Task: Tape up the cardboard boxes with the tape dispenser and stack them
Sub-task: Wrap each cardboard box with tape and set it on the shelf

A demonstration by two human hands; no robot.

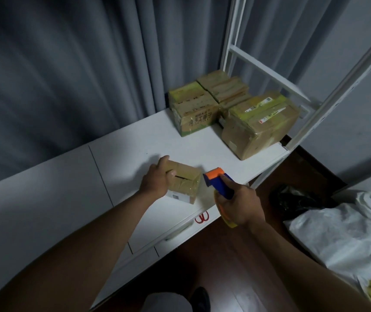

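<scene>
A small cardboard box [185, 183], glossy with tape and bearing a white label on its near side, sits on the white desk [123, 158]. My left hand [156, 180] grips its left end, fingers over the top. My right hand [240, 204] holds the blue and orange tape dispenser [217, 180] by its handle, its orange head just right of the box and close to its edge. A yellow roll shows under my palm.
Three taped cardboard boxes [193, 109] [224, 86] [260, 123] stand grouped at the desk's far right under a white metal frame [270, 73]. Grey curtains hang behind. A white bag [342, 235] and a black bag [297, 199] lie on the dark wooden floor at right.
</scene>
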